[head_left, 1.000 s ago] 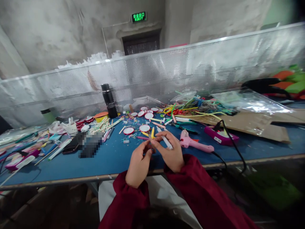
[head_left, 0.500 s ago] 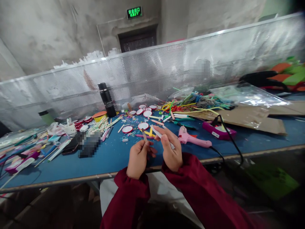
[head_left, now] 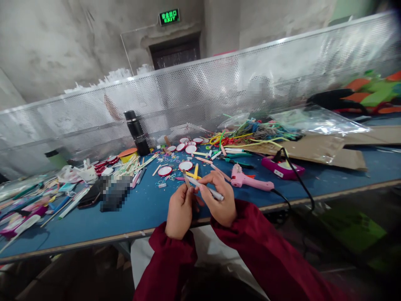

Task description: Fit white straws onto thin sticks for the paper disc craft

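Observation:
My left hand [head_left: 179, 211] is closed around a short wooden craft stick [head_left: 186, 180] that stands up from my fingers. My right hand [head_left: 219, 200] grips a white marker pen [head_left: 206, 190], and its tip rests against the stick. Both hands hover over the near edge of the blue table [head_left: 147, 205]. Dark red sleeves cover both my arms. Just beyond my hands lie round red-rimmed white discs [head_left: 185, 165], a yellow stick [head_left: 196, 170] and loose coloured rubber bands.
A pink glue gun [head_left: 247, 179] lies right of my hands, its black cord running to a purple stand [head_left: 280, 168]. A black bottle [head_left: 136, 131] stands at the back. Cardboard [head_left: 328, 152], plastic bags and tangled coloured cords fill the right; pens and sticks crowd the left.
The pen has swung down from pointing up and away to lying across towards the stick. My left hand has raised the stick slightly. The view has drifted a little to the right.

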The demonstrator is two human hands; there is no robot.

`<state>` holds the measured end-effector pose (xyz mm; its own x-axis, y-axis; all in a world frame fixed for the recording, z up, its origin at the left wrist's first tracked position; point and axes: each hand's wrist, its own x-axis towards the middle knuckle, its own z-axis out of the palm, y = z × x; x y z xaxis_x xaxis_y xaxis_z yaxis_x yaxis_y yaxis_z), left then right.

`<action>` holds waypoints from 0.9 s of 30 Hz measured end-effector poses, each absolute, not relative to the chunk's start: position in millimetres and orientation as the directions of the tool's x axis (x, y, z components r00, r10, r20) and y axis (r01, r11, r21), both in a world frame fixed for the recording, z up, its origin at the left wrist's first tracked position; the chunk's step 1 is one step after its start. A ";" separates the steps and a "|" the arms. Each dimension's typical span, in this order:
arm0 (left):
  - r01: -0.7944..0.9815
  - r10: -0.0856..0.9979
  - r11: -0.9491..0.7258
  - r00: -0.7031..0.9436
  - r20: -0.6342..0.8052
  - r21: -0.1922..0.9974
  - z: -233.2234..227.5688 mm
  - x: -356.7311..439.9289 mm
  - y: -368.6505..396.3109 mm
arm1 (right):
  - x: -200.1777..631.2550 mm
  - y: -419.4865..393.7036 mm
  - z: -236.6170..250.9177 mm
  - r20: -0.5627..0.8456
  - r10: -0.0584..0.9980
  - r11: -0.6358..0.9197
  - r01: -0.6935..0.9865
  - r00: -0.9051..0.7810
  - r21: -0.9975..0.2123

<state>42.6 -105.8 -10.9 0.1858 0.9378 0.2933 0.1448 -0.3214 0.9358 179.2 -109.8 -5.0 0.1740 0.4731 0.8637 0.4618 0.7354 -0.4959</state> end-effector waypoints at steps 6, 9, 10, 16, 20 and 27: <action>0.193 0.932 -0.352 0.169 0.322 0.916 -10.9 42.4 -105.9 | 179.2 -109.3 -5.2 0.862 0.477 0.737 0.456 0.171 -0.498; 0.198 0.929 -0.359 0.164 0.330 0.912 -11.6 42.3 -105.7 | 178.8 -109.0 -5.2 0.859 0.482 0.738 0.450 0.172 -0.504; 0.199 0.929 -0.359 0.163 0.331 0.912 -11.7 42.3 -105.8 | 178.7 -109.0 -5.1 0.856 0.487 0.733 0.451 0.175 -0.509; 0.208 0.934 -0.346 0.164 0.316 0.915 -11.4 42.6 -106.9 | 178.9 -108.8 -6.3 0.850 0.493 0.731 0.442 0.184 -0.520; 0.205 0.932 -0.353 0.165 0.323 0.913 -10.8 42.7 -106.9 | 179.3 -108.4 -7.0 0.841 0.506 0.722 0.438 0.193 -0.535; 0.201 0.931 -0.354 0.170 0.323 0.913 -10.0 42.8 -107.3 | 179.3 -109.0 -8.3 0.833 0.513 0.713 0.438 0.206 -0.547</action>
<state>42.8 -107.3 -10.0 0.1697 0.9309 0.3234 0.2010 -0.3540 0.9134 179.3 -109.0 -8.3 0.2055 0.5130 0.8334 0.4382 0.7132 -0.5471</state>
